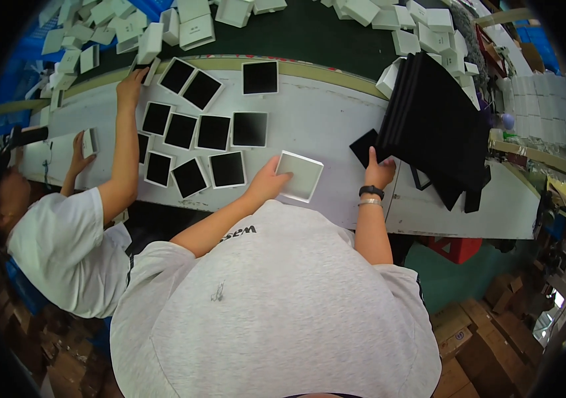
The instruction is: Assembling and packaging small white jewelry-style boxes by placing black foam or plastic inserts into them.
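My left hand is closed on the near left edge of a shallow white box. The box is tilted, and its pale inside shows with no black pad in it. My right hand pinches a small black square pad beside a leaning stack of large black sheets. Part of the right fingers is hidden by the pad and the stack's edge. Left of my left hand lie several white boxes with black pads in them, such as the nearest padded box. Loose black pieces lie under the stack.
A co-worker at the left reaches over the white table, holding a small white box in one hand. Many white boxes lie beyond the table's raised far edge. Cardboard boxes stand at the lower right.
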`<state>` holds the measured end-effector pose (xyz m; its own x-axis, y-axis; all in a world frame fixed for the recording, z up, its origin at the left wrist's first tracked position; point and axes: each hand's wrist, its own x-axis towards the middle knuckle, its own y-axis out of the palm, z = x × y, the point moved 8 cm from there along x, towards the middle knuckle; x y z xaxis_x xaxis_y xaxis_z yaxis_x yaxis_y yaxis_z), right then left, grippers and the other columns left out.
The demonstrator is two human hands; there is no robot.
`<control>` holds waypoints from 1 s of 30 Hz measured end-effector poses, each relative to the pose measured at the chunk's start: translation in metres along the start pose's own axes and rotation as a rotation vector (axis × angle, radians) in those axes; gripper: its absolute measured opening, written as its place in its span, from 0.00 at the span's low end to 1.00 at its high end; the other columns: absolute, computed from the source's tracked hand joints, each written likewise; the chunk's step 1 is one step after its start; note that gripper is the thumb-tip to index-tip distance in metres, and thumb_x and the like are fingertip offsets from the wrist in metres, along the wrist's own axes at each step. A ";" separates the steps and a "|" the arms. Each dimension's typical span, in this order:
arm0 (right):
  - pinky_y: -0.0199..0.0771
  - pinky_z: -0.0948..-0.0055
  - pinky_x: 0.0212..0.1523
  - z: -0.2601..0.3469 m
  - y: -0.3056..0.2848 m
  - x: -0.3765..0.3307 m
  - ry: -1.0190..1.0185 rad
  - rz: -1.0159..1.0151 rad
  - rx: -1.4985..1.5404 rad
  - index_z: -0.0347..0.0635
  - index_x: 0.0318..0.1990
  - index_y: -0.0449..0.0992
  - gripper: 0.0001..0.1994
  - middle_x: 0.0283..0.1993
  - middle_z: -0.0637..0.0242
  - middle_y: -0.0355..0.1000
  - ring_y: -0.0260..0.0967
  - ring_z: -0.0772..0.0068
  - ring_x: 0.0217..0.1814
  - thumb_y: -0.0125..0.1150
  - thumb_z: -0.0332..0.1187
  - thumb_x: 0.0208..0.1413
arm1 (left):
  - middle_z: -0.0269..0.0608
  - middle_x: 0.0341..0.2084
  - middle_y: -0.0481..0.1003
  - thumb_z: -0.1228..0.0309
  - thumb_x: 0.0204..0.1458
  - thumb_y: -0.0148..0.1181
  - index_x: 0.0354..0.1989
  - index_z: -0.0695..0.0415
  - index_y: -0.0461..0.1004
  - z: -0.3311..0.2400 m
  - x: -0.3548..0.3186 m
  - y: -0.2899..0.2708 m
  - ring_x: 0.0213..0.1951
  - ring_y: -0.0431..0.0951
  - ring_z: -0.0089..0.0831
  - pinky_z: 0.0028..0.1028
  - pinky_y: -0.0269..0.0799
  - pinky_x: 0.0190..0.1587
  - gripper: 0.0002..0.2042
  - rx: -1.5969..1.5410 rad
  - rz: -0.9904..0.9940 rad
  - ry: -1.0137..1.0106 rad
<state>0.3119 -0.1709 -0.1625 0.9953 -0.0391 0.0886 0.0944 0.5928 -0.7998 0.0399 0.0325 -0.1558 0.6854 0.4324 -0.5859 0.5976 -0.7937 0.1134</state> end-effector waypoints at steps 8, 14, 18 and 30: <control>0.70 0.71 0.52 0.070 0.000 -0.087 0.447 0.812 1.182 0.35 0.51 0.66 0.15 0.48 0.63 0.71 0.70 0.69 0.49 0.56 0.28 0.58 | 0.38 0.44 0.72 0.61 0.58 0.55 0.54 0.60 0.63 -0.035 -0.032 -0.017 0.47 0.70 0.25 0.26 0.65 0.51 0.21 0.111 -0.168 -0.027; 0.59 0.73 0.59 0.147 -0.046 -0.157 0.097 1.009 0.850 0.31 0.57 0.60 0.21 0.54 0.60 0.65 0.60 0.69 0.57 0.51 0.36 0.63 | 0.42 0.43 0.73 0.52 0.60 0.48 0.56 0.60 0.59 -0.066 -0.052 -0.010 0.43 0.72 0.31 0.27 0.67 0.47 0.25 0.055 -0.159 0.334; 0.54 0.66 0.62 0.175 -0.061 -0.152 -0.332 0.778 0.587 0.34 0.59 0.55 0.22 0.56 0.53 0.58 0.54 0.59 0.61 0.45 0.40 0.64 | 0.44 0.41 0.73 0.50 0.55 0.55 0.56 0.61 0.57 -0.063 -0.045 0.006 0.43 0.73 0.31 0.27 0.68 0.46 0.30 0.040 -0.077 0.386; 0.68 0.70 0.52 0.175 -0.063 -0.152 -0.187 1.162 0.881 0.38 0.66 0.47 0.35 0.56 0.53 0.63 0.65 0.67 0.54 0.61 0.31 0.55 | 0.50 0.54 0.65 0.71 0.43 0.70 0.69 0.52 0.34 -0.099 -0.067 0.013 0.56 0.67 0.35 0.34 0.64 0.57 0.51 -0.120 0.052 0.223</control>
<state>0.1511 -0.0616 -0.0223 0.4772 0.8536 -0.2086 -0.8511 0.5081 0.1323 0.0430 0.0357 -0.0359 0.7834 0.4866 -0.3866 0.5951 -0.7666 0.2410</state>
